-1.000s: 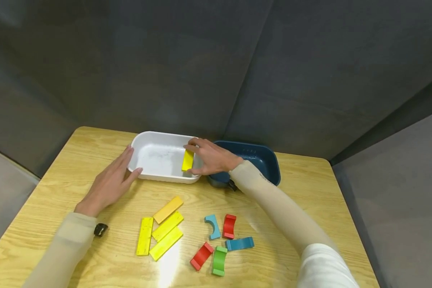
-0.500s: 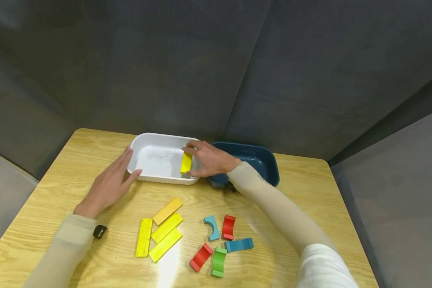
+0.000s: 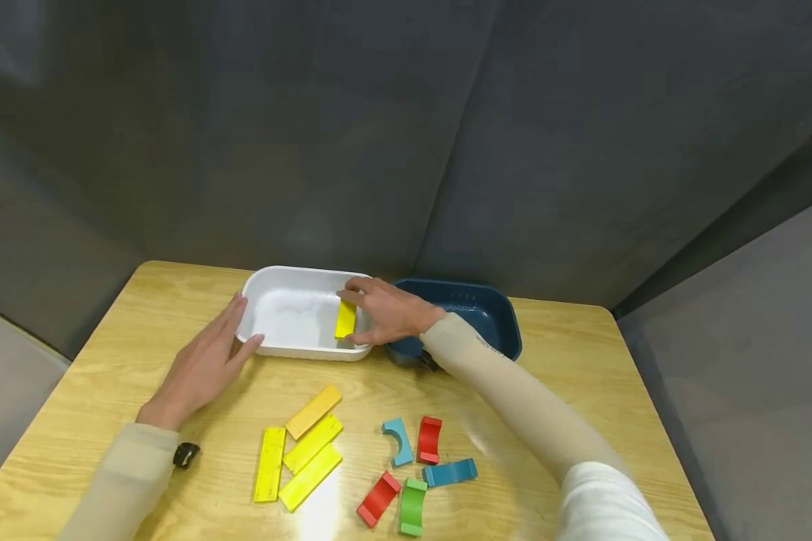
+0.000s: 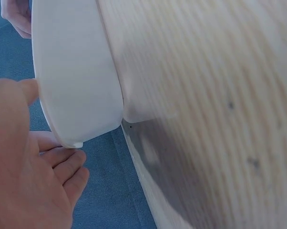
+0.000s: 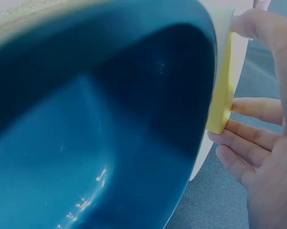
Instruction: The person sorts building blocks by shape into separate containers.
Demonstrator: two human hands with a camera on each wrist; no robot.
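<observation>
A yellow block [image 3: 345,319] is at the right end of a white basin [image 3: 287,351]. My right hand [image 3: 389,310] reaches over the basin's right rim and pinches this block between thumb and fingers, as the right wrist view also shows. At the basin's left end, my left hand [image 3: 199,364] rests with thumb and fingertips on the rim around the near corner, fingers fairly straight. Seen from the left wrist, the thumb [image 4: 29,90] touches the rim and the other fingers lie against the basin's end.
A dark blue basin [image 3: 516,330] stands right of the white one, partly under the right forearm. Several yellow and orange blocks [image 3: 268,464] lie front left on the wooden table [image 3: 568,421]. Several arched blocks, red, blue and green [image 3: 412,507], lie to their right. Dark panels stand behind.
The head view has tilted slightly, so the table and everything on it appear lower. Both hands and the pinched yellow block keep about the same places at the white basin.
</observation>
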